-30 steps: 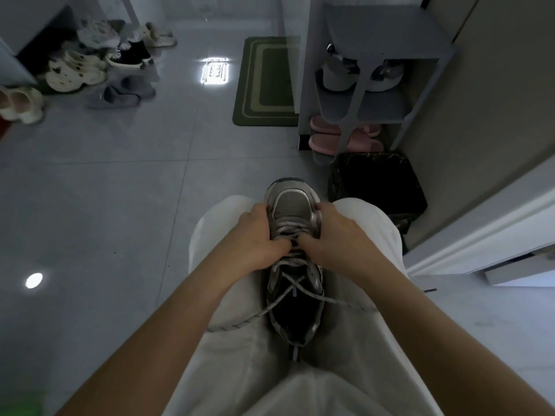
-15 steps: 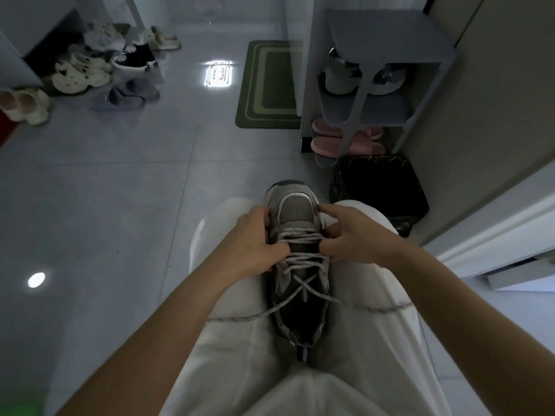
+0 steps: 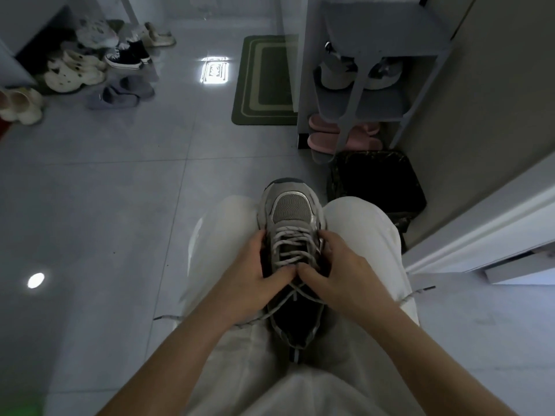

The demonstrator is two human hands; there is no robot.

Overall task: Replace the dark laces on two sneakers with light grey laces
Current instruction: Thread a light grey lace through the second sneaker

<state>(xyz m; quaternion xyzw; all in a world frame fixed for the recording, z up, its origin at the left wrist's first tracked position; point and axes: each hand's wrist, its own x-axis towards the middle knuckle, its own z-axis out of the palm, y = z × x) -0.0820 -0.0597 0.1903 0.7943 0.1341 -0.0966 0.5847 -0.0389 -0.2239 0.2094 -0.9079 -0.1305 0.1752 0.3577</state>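
Plenty of bare floor point(image 3: 90, 205) lies open on the left, with a heap of shoes point(image 3: 75, 73) only at its far edge and a green mat point(image 3: 264, 82) further along. One loose end of the light grey lace point(image 3: 292, 238) trails off the left trouser leg point(image 3: 210, 235) onto the tiles. The left hand point(image 3: 255, 283) curls its fingers round the left side of the sneaker point(image 3: 292, 208), thumb pressed on the lacing. The sneaker sits between the knees, toe pointing away, laced in grey over several rows. The right hand point(image 3: 336, 274) grips the other side the same way, its thumb tip touching the left thumb at the middle. Room is tight on the right: a black bin point(image 3: 375, 178) stands just beside the knee, a shelf rack point(image 3: 375, 40) behind it, then the wall point(image 3: 495, 130). Half a second ago both hands pinched the lace nearer the toe; they now sit lower, toward the opening, and more crossed rows show above them.
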